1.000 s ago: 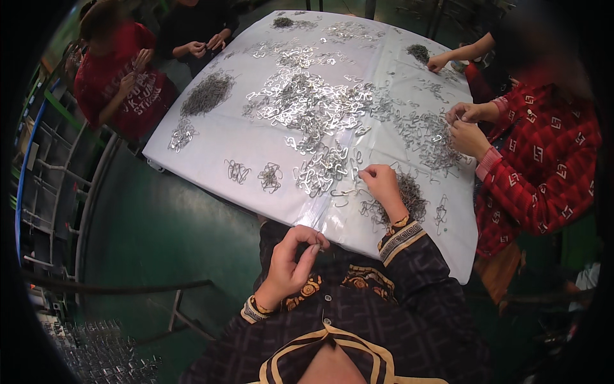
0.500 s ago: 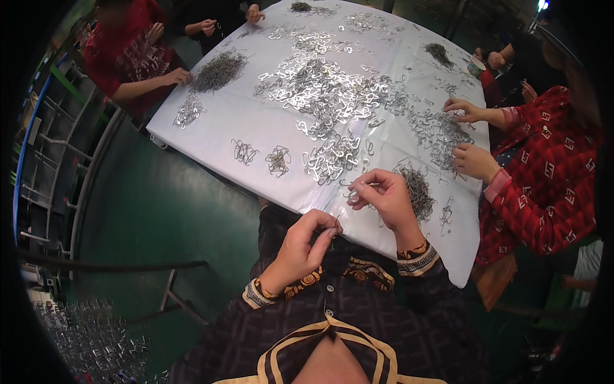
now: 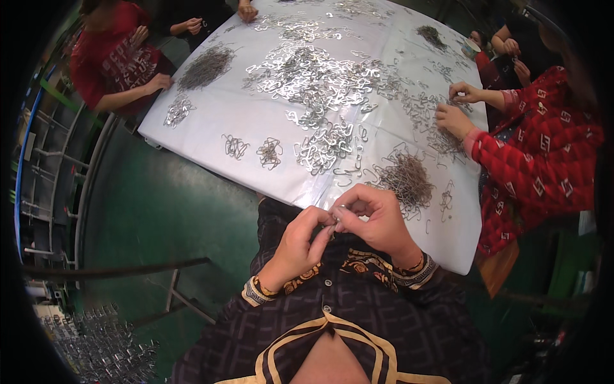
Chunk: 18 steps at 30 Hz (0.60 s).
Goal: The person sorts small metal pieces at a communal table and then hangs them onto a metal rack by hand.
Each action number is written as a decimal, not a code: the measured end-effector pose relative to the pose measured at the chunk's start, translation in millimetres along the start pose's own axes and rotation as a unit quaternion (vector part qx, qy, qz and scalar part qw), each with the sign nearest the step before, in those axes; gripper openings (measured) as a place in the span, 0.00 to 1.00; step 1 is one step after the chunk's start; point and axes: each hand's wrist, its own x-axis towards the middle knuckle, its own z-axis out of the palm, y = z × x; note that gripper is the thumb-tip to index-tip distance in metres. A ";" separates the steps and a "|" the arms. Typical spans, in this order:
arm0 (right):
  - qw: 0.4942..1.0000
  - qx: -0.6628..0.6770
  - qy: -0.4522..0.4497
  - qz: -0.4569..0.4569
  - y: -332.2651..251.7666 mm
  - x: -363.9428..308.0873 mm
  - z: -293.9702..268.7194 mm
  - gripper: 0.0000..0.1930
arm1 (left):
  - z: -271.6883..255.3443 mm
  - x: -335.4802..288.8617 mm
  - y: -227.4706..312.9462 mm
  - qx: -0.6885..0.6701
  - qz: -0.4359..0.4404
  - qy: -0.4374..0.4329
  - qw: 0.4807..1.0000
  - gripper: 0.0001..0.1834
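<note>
At the near edge of the table, my left hand [image 3: 299,242] and my right hand [image 3: 375,221] meet, fingertips touching. Both are closed in a pinch around small metal hooks [image 3: 336,219], which the fingers mostly cover. Just beyond them lies a heap of shiny bent metal hooks [image 3: 325,147]. Right of my right hand is a tangled pile of thin, darker wire hooks [image 3: 404,179]. Two small clusters of wire hooks, one [image 3: 235,146] farther left and the other [image 3: 269,153] nearer the middle, rest on the sheet.
A white plastic sheet [image 3: 198,131] covers the table, with a large spread of silvery hooks [image 3: 307,80] in its middle. A co-worker in a red patterned jacket [image 3: 537,153] handles hooks at the right. Others stand along the left and far sides. Metal racks [image 3: 48,153] line the left.
My right hand has moved left and nearer to me from over the table, and its fingertips now meet my left hand's. The co-worker's hands at the right have shifted slightly.
</note>
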 end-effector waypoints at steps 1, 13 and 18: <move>0.999 -0.043 0.002 -0.031 1.0 -2.1 1.6 0.04 | -1.6 -1.0 -0.8 0.010 0.007 -0.008 1.000 0.08; 0.973 -0.175 0.002 -0.150 15.5 -33.6 20.4 0.08 | -23.4 9.3 -21.4 -0.182 -0.204 -0.134 0.952 0.10; 0.969 -0.186 -0.002 -0.162 8.6 -33.0 19.3 0.08 | 12.0 55.8 -63.0 0.038 -0.099 -0.083 0.991 0.06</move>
